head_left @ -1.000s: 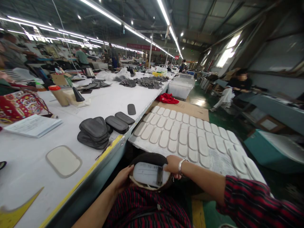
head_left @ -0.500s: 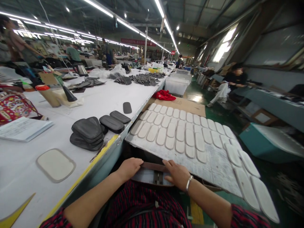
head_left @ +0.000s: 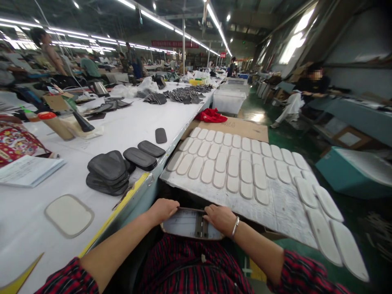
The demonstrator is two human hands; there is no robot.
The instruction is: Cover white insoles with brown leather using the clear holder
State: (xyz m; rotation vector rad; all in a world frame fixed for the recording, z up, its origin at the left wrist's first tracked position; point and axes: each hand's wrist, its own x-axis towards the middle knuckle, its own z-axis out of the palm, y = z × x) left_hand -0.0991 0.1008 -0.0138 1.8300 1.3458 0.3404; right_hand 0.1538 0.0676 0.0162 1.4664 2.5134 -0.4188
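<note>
Close to my body is a shallow piece with rounded ends, brown at its rim and whitish inside, with a dark band crossing it right of the middle. My left hand is closed on its far left edge, the fingers over the rim. On the right, my right hand, with a silver bracelet at the wrist, grips the far rim and right end. Its exact kind is unclear. Just beyond my hands, a grey board bears rows of flat white oblong pads with grey edges.
Left stands a white table with yellow edge tape. On it lie stacked dark oblong pieces, one white pad and a tan bottle. A red cloth lies on cardboard. A teal bin and a seated person are right.
My hands have moved slightly left. The piece in them has tipped, so more of its whitish inside and the dark band shows. The camera view has shifted a little.
</note>
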